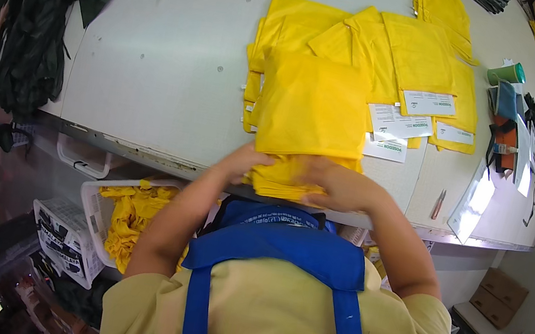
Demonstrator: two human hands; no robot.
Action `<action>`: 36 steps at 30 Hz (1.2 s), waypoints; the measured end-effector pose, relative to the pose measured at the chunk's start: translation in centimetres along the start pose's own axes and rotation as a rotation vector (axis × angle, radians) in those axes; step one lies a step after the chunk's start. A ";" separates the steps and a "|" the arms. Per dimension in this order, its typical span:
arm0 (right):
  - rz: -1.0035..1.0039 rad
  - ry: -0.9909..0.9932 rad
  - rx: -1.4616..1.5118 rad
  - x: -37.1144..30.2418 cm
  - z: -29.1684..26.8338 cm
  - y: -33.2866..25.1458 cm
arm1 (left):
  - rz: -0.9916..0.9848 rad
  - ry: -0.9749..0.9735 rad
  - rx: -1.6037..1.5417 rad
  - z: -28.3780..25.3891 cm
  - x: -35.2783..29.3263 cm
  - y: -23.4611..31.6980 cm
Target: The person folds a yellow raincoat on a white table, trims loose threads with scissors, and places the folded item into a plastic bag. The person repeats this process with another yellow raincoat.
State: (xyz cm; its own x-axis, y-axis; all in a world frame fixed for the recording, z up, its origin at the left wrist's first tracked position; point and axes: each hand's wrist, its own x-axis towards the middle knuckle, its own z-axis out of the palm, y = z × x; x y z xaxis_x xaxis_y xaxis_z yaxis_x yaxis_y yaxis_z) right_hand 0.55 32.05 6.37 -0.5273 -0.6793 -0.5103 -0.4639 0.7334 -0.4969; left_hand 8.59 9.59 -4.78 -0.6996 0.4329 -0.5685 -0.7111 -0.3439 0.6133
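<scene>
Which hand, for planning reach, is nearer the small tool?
Right: the right hand is at the yellow cloth, left of the small tool; the left hand is farther left.

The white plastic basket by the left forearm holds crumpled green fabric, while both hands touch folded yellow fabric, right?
No: the head view shows crumpled yellow fabric in that white plastic basket. The left hand and right hand do touch folded yellow fabric.

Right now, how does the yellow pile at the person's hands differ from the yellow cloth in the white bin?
The yellow pile is folded flat; the yellow cloth is crumpled. The pile rests on the table; the cloth sits in the white bin, below the tabletop. Both hands, left and right, touch the pile, not the cloth. Both are yellow.
</scene>
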 end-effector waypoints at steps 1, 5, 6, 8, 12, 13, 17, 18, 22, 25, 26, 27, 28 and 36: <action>0.076 -0.117 0.331 -0.5 -2.8 1.3 | 0.010 -0.009 0.147 -1.6 -1.1 1.2; -0.034 0.895 0.127 2.7 -6.0 9.1 | 0.030 -0.177 0.669 -0.7 -1.7 9.1; -0.084 1.030 0.124 4.2 -6.0 10.9 | 0.012 -0.228 0.772 -0.1 -1.4 11.3; 0.029 0.823 0.464 2.8 -6.5 11.8 | -0.019 -0.334 0.968 0.8 -0.4 15.7; 0.357 0.824 0.816 -2.7 -5.8 7.8 | -0.025 -0.356 0.316 -0.4 -0.6 20.0; 0.375 0.871 0.904 -4.3 -4.2 8.3 | 0.106 -0.370 0.202 -2.3 0.1 18.2; 1.020 0.481 0.376 -8.8 7.2 11.4 | -0.028 0.004 0.228 -2.1 3.0 7.8; 0.895 0.645 0.218 -8.6 7.1 11.5 | 0.023 -0.020 0.252 -2.0 4.0 5.3; 0.350 0.892 0.240 -3.5 3.9 8.7 | 0.158 0.126 0.365 0.0 4.8 3.1; 0.145 0.582 0.319 4.0 1.4 6.2 | 0.281 0.160 0.623 0.9 4.9 3.2; 0.154 0.516 0.316 4.8 1.1 6.1 | 0.283 0.188 0.622 0.9 4.6 2.9; 0.163 0.450 0.312 5.3 0.9 5.8 | 0.284 0.215 0.622 1.0 4.2 2.6; 0.172 0.385 0.301 5.8 0.6 5.7 | 0.291 0.242 0.618 1.2 4.0 2.4; -0.010 0.443 0.744 1.3 1.3 5.4 | 0.392 0.222 0.318 6.3 0.9 1.5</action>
State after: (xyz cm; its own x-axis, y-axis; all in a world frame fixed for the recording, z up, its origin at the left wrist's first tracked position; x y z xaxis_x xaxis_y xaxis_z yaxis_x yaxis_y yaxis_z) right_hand -1.72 35.07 2.16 -0.8264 -0.4998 -0.2595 0.0347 0.4147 -0.9093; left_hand 7.32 14.73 -0.95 -0.9302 0.1251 -0.3450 -0.3621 -0.1604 0.9182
